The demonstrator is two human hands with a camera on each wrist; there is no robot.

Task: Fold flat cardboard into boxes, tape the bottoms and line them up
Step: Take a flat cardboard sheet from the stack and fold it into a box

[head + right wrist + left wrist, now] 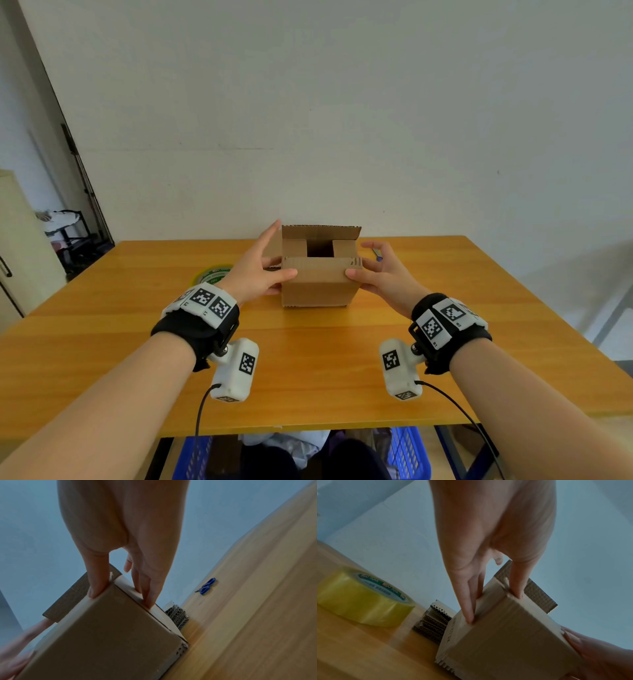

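A small brown cardboard box (318, 286) stands on the wooden table (308, 359) near the wall. Its two side flaps are folded in, its far flap stands up and its near flap is bent over the opening. My left hand (274, 274) presses the box's left side with straight fingers (470, 615), thumb on the near flap's fold. My right hand (363, 270) mirrors it on the right side, fingers (149, 601) straight and thumb at the top front corner. The box (505, 635) (111, 635) fills both wrist views.
A yellow tape roll (212, 274) (363, 599) lies left of the box. Blue-handled scissors (377, 255) (206, 586) lie to its right near the wall. A stack of flat cardboard (431, 626) (178, 616) lies behind the box. Blue baskets (407, 452) sit under the table.
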